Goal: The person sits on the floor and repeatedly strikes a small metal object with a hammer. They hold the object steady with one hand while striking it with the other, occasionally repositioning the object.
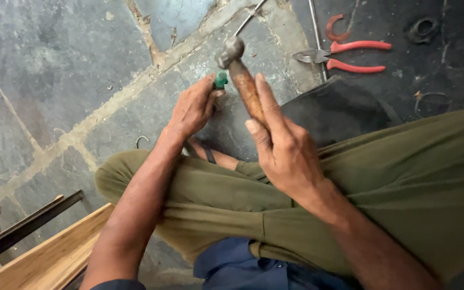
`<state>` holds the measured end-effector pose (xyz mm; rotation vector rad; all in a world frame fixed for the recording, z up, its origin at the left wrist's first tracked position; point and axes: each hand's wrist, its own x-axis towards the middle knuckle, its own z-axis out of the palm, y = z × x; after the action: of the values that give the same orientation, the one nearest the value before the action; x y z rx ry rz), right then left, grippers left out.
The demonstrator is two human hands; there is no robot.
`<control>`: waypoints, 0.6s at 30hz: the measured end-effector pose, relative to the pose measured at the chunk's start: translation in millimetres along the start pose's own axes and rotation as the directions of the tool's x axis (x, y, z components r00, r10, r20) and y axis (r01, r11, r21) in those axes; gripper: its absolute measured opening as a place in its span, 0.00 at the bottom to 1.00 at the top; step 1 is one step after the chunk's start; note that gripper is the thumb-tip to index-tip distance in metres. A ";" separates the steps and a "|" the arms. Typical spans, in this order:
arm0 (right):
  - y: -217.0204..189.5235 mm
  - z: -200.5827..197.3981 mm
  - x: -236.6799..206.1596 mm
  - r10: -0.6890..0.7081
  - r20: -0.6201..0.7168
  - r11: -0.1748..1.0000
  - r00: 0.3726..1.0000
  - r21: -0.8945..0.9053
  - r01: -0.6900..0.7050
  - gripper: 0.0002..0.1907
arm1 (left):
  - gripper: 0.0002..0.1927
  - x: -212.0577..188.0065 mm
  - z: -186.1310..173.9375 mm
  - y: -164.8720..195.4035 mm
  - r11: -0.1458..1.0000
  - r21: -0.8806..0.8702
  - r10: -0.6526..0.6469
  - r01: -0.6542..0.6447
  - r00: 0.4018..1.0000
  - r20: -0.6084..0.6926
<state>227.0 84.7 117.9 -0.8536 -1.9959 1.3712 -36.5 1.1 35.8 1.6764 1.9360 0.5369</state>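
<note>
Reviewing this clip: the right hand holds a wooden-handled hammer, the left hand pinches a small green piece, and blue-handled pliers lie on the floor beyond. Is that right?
Not quite: the pliers have red handles, not blue, as the head view shows. The rest stands: the right hand holds the wooden-handled hammer, and the left hand pinches the small green piece.

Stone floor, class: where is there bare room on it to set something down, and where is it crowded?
Bare stone floor lies open upper left, bordered by the left hand and the wooden plank. Crowded: upper right, around the red-handled pliers, and centre, where the right hand holds the hammer.
</note>
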 end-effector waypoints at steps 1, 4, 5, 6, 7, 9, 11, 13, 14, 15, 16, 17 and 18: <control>0.7 3.0 0.3 0.046 0.043 0.999 0.998 -0.003 -0.046 0.32 | 0.12 1.0 -0.5 -0.4 1.000 0.008 -0.012 0.012 1.000 0.003; 2.0 8.1 3.2 -0.015 0.035 0.999 0.999 -0.030 0.016 0.32 | 0.13 4.0 -0.9 -0.9 1.000 0.026 -0.009 0.009 1.000 -0.004; 1.6 7.7 4.7 -0.070 0.013 0.997 0.997 -0.043 0.070 0.32 | 0.14 4.9 -0.8 -1.0 0.999 0.031 0.016 -0.016 1.000 -0.023; 0.3 5.4 5.0 -0.009 0.022 1.000 1.000 -0.029 0.010 0.32 | 0.16 5.3 -0.2 -1.0 0.998 0.039 0.042 -0.040 0.998 -0.044; -1.8 2.5 5.7 0.048 0.031 0.999 0.998 -0.009 -0.047 0.32 | 0.15 5.7 -0.2 -1.4 1.000 0.022 0.003 -0.003 1.000 -0.025; -8.5 -6.0 4.0 0.014 -0.022 1.000 1.000 0.007 -0.014 0.31 | 0.14 4.7 0.8 -1.8 0.996 -0.014 -0.087 0.087 0.996 0.021; -15.7 -16.2 -0.1 -0.176 -0.155 0.984 0.972 -0.033 0.173 0.29 | 0.14 3.6 2.8 -2.1 0.999 -0.006 -0.033 0.033 0.999 -0.017; -19.7 -17.9 -1.0 0.037 -0.234 0.977 0.972 0.212 0.014 0.31 | 0.13 4.5 2.1 -4.1 1.000 0.009 -0.006 0.006 0.999 -0.032; -19.5 -15.7 0.1 0.051 -0.202 0.977 0.978 0.214 -0.007 0.31 | 0.12 4.1 1.6 -4.5 1.000 0.012 -0.012 0.012 1.000 -0.018; -18.7 -13.4 0.8 0.066 -0.169 0.976 0.983 0.215 -0.028 0.30 | 0.12 4.3 0.8 -4.1 1.000 0.013 -0.014 0.014 1.000 -0.002; -13.5 -7.6 6.5 -0.024 -0.091 0.996 0.996 0.084 0.032 0.29 | 0.11 4.1 -0.2 -3.9 0.999 0.030 -0.017 0.017 1.000 0.006; -9.6 -4.0 9.5 -0.106 -0.009 0.993 0.994 -0.051 0.105 0.28 | 0.11 4.7 -1.2 -5.3 0.999 0.047 -0.008 0.007 1.000 0.013; -5.2 -1.4 11.3 -0.028 0.032 0.998 0.999 -0.050 0.030 0.29 | 0.11 6.3 -1.1 -5.4 0.998 0.063 0.005 -0.006 1.000 0.016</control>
<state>219.9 92.8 124.3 -0.8271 -2.0666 1.3304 -41.9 6.6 32.6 1.7203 1.9558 0.4684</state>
